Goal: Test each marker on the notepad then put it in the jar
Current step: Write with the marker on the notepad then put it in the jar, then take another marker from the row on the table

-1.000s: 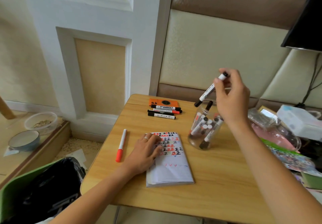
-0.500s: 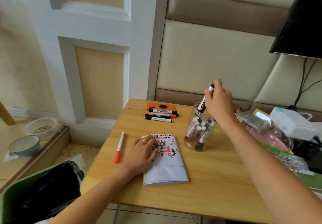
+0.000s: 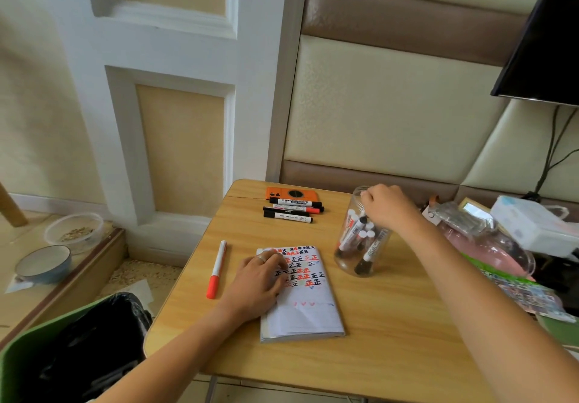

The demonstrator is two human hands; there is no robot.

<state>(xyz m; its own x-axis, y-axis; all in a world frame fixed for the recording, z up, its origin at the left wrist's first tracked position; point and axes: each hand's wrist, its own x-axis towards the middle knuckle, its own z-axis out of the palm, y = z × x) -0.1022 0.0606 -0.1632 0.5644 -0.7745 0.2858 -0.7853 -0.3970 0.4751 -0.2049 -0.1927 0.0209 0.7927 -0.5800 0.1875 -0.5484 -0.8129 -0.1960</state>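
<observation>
A clear jar (image 3: 354, 264) stands on the wooden table (image 3: 391, 324) and holds several capped markers. My right hand (image 3: 388, 208) is at the jar's mouth with fingers curled down. A black-ended marker (image 3: 362, 221) sits right under the fingertips, most of it inside the jar. My left hand (image 3: 257, 283) rests flat on the left side of the notepad (image 3: 300, 315), whose top half is covered in red and black test marks. A red-capped marker (image 3: 216, 269) lies left of the notepad. Three more markers (image 3: 289, 211) lie at the table's back.
An orange case (image 3: 291, 193) lies behind the three markers. Bags, a white box (image 3: 532, 227) and papers crowd the table's right side. A green bin with a black bag (image 3: 78, 340) stands at the front left. Two bowls (image 3: 42, 263) sit on the floor ledge.
My right hand came down from above the jar to its mouth, lowering the marker into it. The left hand stayed on the notepad.
</observation>
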